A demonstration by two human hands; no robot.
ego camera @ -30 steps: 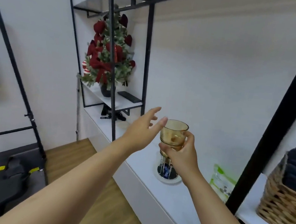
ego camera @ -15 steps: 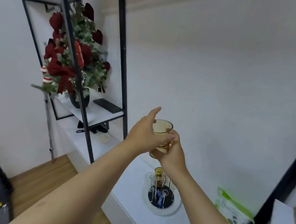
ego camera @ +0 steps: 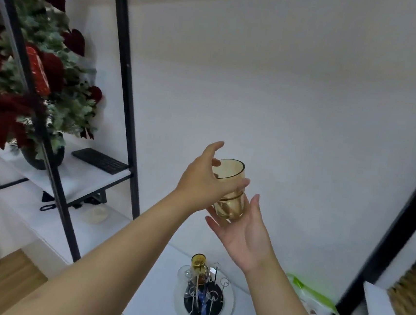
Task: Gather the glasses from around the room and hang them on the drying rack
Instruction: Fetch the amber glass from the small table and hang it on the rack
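Note:
An amber drinking glass (ego camera: 231, 195) is held upright in mid-air in front of the white wall. My left hand (ego camera: 204, 180) wraps around its upper half from the left. My right hand (ego camera: 243, 229) is spread open just under and behind its base, fingers apart, barely touching it if at all. Straight below on the white counter stands the drying rack (ego camera: 204, 301), a round clear dish with thin wire pegs. One amber glass (ego camera: 198, 263) hangs upside down on a peg at the back of the rack.
A black metal shelf post (ego camera: 126, 93) rises to the left, with a red-and-green flower arrangement (ego camera: 31, 77) and a black remote (ego camera: 100, 161) on its shelf. A green-and-white packet (ego camera: 315, 302) lies right of the rack. A wicker basket (ego camera: 411, 304) sits at the far right.
The glass has passed from my right hand to my left, and my right hand has opened beneath it. The view has shifted right and down, bringing the rack closer.

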